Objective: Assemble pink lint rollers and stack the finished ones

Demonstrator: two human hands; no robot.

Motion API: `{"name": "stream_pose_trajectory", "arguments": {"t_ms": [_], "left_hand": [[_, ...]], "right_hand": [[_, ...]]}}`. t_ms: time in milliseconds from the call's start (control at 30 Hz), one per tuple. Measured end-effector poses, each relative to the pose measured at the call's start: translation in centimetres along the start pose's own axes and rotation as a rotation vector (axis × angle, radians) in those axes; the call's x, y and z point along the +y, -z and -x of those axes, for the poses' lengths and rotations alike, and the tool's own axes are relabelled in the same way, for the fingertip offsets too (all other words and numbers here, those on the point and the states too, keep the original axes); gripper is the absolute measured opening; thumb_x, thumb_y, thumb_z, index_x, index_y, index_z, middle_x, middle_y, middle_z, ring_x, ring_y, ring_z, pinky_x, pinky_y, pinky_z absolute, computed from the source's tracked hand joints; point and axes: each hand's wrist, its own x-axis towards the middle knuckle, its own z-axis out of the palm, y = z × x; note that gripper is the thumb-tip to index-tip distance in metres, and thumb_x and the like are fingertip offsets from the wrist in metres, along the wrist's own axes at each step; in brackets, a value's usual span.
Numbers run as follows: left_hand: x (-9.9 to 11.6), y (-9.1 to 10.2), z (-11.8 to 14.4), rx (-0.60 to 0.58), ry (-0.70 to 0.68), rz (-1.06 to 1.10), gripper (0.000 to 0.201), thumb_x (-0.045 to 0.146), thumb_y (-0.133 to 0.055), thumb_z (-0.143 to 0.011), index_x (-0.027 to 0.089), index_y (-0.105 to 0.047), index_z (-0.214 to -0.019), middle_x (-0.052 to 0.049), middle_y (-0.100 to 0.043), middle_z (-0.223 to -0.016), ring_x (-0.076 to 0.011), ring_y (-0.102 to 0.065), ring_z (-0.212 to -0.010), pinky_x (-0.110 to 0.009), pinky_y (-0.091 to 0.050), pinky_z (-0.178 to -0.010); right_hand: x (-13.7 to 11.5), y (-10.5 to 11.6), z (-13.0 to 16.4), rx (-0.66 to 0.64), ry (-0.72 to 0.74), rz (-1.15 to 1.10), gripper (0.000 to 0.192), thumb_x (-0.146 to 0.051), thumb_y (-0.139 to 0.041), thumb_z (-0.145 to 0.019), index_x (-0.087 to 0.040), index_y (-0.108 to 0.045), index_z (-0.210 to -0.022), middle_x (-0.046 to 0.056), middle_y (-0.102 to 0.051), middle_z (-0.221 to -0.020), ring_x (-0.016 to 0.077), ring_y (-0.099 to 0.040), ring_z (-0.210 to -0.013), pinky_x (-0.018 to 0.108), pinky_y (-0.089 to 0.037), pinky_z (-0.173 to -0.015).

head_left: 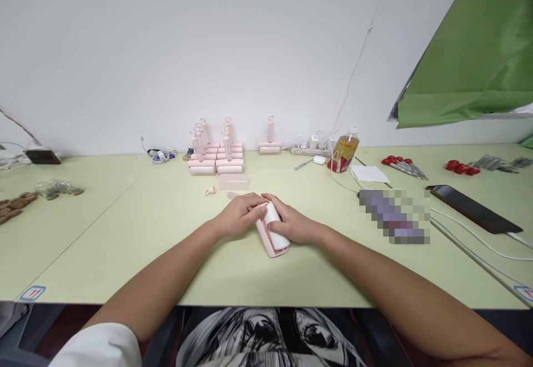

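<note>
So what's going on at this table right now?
A person has both hands on a pink lint roller lying on the pale green table. The left hand and right hand close around its white roll from either side. A stack of finished pink rollers stands at the back, a small pink part lies loose nearby.

From my feed: plain white wall (pixel 166 50) straight ahead past the hands, pale green table (pixel 125 228) stretching out both sides, green cloth (pixel 470 56) hanging up high to the right. Soft, even light.
</note>
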Motion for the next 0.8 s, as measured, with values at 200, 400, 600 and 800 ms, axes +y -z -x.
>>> {"name": "stream_pose_trajectory", "arguments": {"t_ms": [200, 400, 600, 800], "left_hand": [[0.0, -0.5, -0.1, 0.020, 0.033, -0.176, 0.039, 0.041, -0.034, -0.097, 0.018, -0.065, -0.089, -0.004, -0.061, -0.080, -0.0167, -0.055, -0.073, -0.028, -0.040, -0.068], [-0.1, -1.2, -0.1, 0.077, 0.052, -0.242, 0.036, 0.038, -0.035, -0.097, 0.017, -0.064, -0.091, -0.004, -0.064, -0.083, -0.0175, -0.057, -0.076, -0.028, -0.040, -0.068], [-0.4, -1.6, -0.3, 0.129, 0.038, -0.263, 0.041, 0.039, -0.031, -0.099, 0.017, -0.066, -0.095, -0.005, -0.065, -0.084, -0.0177, -0.058, -0.077, -0.029, -0.040, -0.069], [-0.3, -1.7, -0.4, 0.154, 0.069, -0.277, 0.037, 0.035, -0.035, -0.097, 0.016, -0.065, -0.088, -0.005, -0.065, -0.080, -0.0170, -0.057, -0.073, -0.028, -0.040, -0.065]], "right_hand": [[0.2, 0.1, -0.2, -0.005, 0.058, -0.010, 0.063, -0.020, -0.056, -0.078, -0.021, -0.038, -0.138, 0.006, -0.060, -0.112, 0.0213, -0.055, -0.093, 0.033, -0.045, -0.079], [0.6, 0.1, -0.5, -0.025, 0.069, -0.032, 0.061, -0.018, -0.056, -0.077, -0.021, -0.039, -0.135, 0.005, -0.059, -0.109, 0.0193, -0.054, -0.088, 0.032, -0.045, -0.076], [0.8, 0.1, -0.5, -0.032, 0.109, -0.030, 0.060, -0.024, -0.058, -0.078, -0.019, -0.038, -0.134, 0.006, -0.058, -0.112, 0.0198, -0.053, -0.091, 0.033, -0.045, -0.079], [0.6, 0.0, -0.5, -0.030, 0.114, -0.009, 0.059, -0.024, -0.059, -0.077, -0.018, -0.038, -0.132, 0.006, -0.058, -0.109, 0.0201, -0.053, -0.092, 0.033, -0.045, -0.080]]}}
